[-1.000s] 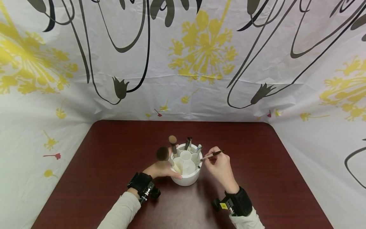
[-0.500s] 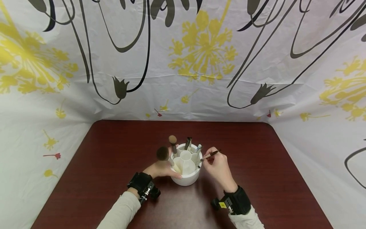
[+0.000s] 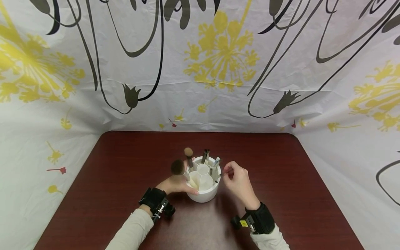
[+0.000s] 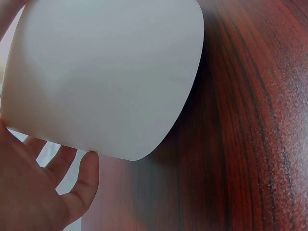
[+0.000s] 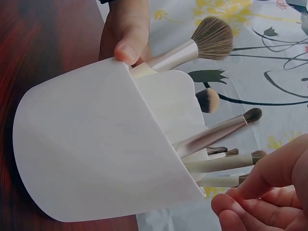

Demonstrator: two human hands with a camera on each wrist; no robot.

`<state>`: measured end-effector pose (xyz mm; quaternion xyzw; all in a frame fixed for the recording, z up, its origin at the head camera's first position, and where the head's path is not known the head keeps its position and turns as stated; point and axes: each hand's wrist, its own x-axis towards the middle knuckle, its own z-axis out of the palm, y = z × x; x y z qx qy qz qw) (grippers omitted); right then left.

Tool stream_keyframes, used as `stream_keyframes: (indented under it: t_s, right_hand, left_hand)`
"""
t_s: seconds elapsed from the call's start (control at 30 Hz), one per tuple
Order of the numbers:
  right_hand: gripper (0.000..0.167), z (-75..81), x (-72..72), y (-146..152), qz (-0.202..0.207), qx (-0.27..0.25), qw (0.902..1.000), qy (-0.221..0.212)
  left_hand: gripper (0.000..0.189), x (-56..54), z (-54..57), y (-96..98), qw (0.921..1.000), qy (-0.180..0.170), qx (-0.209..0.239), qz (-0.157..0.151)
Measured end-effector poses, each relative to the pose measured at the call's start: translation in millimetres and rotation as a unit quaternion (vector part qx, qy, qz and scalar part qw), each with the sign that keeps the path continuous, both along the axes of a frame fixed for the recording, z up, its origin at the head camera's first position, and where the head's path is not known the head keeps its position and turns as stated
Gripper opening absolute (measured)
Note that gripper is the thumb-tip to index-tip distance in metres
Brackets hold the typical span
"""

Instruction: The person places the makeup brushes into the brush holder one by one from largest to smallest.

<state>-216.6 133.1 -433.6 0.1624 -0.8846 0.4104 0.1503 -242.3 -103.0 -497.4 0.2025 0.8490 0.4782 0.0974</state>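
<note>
A white round brush holder (image 3: 203,196) with several compartments stands on the dark red table, makeup brushes upright in it. My left hand (image 3: 177,184) grips its left side, thumb at the front rim. Beside the thumb, a large fluffy brush (image 5: 211,41) leans outward. My right hand (image 3: 238,180) is at the holder's right rim, fingers curled, thumb and index fingertips together, with nothing visible between them. Those fingertips lie right by the bristles of a pale-handled brush (image 5: 219,181). Nearby in the holder are a slanted brush with a shiny ferrule (image 5: 211,136) and another pale brush (image 5: 224,163).
The reddish-brown table (image 3: 140,152) has rounded far corners. Behind it hangs a white cloth (image 3: 150,69) with yellow and grey flower prints. A tan-tipped brush (image 3: 189,152) and small dark brushes (image 3: 205,156) stand at the holder's back. Wrist cameras are strapped to both wrists.
The dark-ended brush that my right hand pinched has left its fingers, and a brush end now shows inside the holder's right side. My left hand and the holder stay put.
</note>
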Motion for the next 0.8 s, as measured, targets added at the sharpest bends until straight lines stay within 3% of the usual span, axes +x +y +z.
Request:
stream_keyframes:
  t_s: [0.47,0.7,0.8]
  right_hand:
    - [0.013,-2.5,-2.8,11.2,-0.01,0.003,0.9999,0.001]
    - [0.012,-13.3,-8.0,15.1,-0.018,0.015,0.9992,-0.033]
    - [0.012,-18.5,-9.7,17.6,-0.018,0.02,0.9987,-0.043]
  left_hand:
    - [0.117,-3.5,-2.1,-2.0,0.9998,0.02,0.004,-0.005]
    - [0.122,-2.2,-4.5,-4.3,0.9994,0.029,-0.001,0.019]
    - [0.123,-2.2,-6.8,-4.8,0.999,0.042,-0.003,0.016]
